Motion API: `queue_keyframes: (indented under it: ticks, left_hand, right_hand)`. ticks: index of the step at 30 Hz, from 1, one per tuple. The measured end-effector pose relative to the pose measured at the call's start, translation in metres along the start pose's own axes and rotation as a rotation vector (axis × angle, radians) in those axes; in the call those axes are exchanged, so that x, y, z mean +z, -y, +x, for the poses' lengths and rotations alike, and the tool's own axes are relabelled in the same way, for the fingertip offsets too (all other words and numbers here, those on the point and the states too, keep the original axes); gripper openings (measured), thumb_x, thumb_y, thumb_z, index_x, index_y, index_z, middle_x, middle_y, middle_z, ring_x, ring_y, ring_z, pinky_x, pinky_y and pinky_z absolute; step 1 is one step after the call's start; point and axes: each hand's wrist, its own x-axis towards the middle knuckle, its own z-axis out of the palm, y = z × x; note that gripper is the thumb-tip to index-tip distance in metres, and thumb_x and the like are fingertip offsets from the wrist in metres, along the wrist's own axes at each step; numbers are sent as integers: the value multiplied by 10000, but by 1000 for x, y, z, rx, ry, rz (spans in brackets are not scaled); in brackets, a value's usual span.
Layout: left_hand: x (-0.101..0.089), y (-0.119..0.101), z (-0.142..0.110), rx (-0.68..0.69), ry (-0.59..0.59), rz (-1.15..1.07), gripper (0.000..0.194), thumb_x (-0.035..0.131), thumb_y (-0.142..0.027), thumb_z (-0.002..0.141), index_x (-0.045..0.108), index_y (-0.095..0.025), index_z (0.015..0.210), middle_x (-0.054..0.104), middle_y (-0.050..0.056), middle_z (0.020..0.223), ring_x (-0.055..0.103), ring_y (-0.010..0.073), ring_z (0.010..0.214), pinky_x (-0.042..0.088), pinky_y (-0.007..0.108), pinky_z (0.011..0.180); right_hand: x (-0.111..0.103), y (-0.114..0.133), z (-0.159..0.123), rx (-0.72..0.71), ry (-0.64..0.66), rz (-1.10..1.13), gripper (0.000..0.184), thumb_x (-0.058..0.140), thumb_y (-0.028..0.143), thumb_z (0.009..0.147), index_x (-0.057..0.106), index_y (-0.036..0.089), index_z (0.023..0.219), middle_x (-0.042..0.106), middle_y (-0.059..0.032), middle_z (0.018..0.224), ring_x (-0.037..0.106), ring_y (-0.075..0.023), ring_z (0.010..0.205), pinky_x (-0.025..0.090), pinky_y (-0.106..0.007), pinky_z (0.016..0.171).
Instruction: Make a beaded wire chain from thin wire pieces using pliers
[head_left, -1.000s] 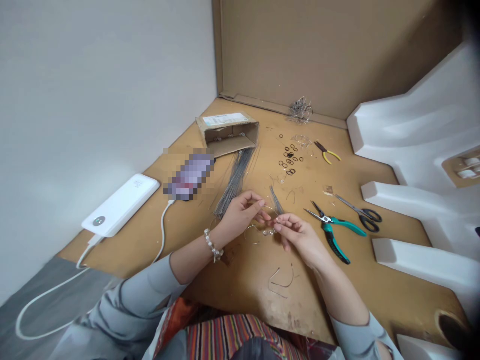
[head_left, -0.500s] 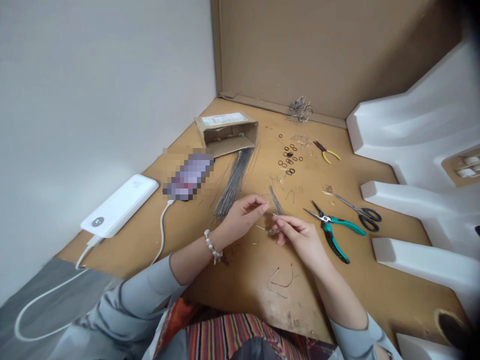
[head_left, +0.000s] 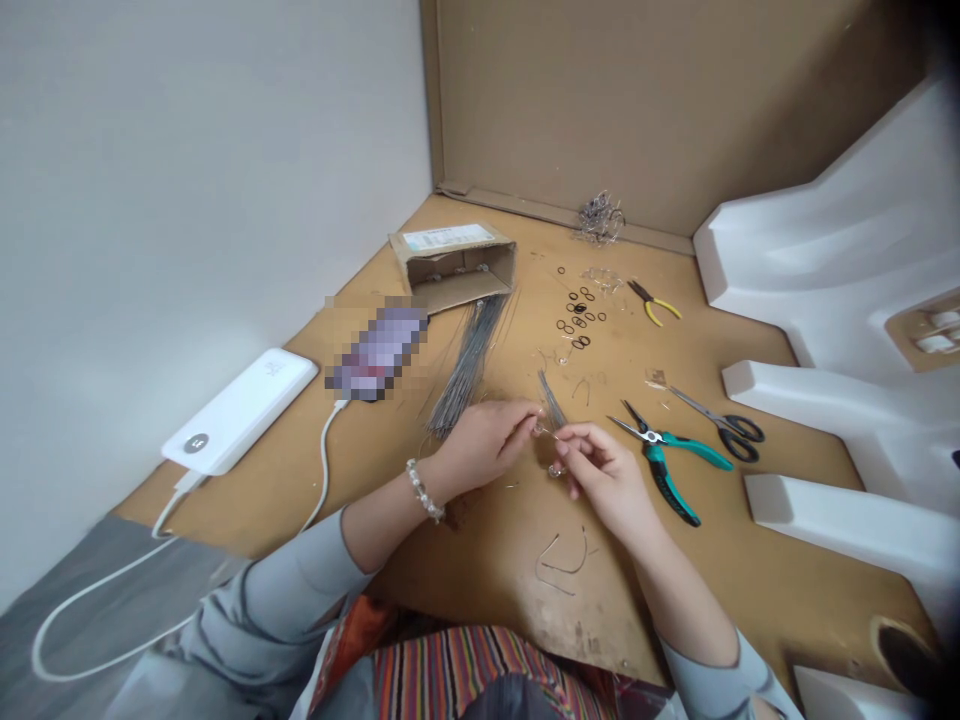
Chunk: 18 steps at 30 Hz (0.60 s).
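Clamping thin silvery wire in fingertips of bare left hand, bare right hand; might kink if bent sharply.

You had a tan tabletop before you, a pale grey wall on the left, a brown cardboard panel across the far side, shadow over its right end, white moulded blocks along the right, and grey floor at near left

Two hands, two pliers, one pair of scissors, one cardboard box, one power bank
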Motion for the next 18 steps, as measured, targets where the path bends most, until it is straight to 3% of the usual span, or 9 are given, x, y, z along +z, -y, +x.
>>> queue_keyframes:
  ticks: [5, 10, 15, 18]
  left_hand:
    - [4, 3, -3, 90, -70, 67, 211, 334, -202, 908, 517, -162, 1003, 568, 101, 1082, 607, 145, 857, 487, 275, 732]
    - [5, 3, -2, 119, -65, 122, 177, 357, -168, 885, 516, -149, 960, 578, 89, 966, 602, 156, 851, 502, 288, 743]
    - [4, 0, -2, 140, -192, 122, 128, 438, -137, 834, 547, -161, 895, 552, 110, 1117, 597, 156, 937, 502, 290, 792]
    - [5, 1, -2, 114, -242, 76, 111, 456, -145, 836, 562, -160, 867, 571, 107, 1104, 600, 153, 955, 497, 294, 823]
  right_hand:
    - [-2, -2, 1, 0, -3, -43, 282, 592, 417, 779, 645, 169, 903, 588, 15, 604, 454, -65, 408, 405, -208, 415]
    - [-2, -5, 2, 7, -19, -44, 289, 619, 421, 758, 672, 165, 880, 600, 6, 619, 461, -67, 417, 406, -219, 436]
    - [-2, -3, 2, -6, -39, -36, 298, 621, 428, 750, 675, 164, 878, 601, 6, 618, 454, -69, 421, 409, -222, 437]
    - [-1, -2, 3, -8, -40, -40, 302, 624, 433, 743, 677, 161, 865, 584, 11, 593, 447, -72, 425, 405, -217, 421]
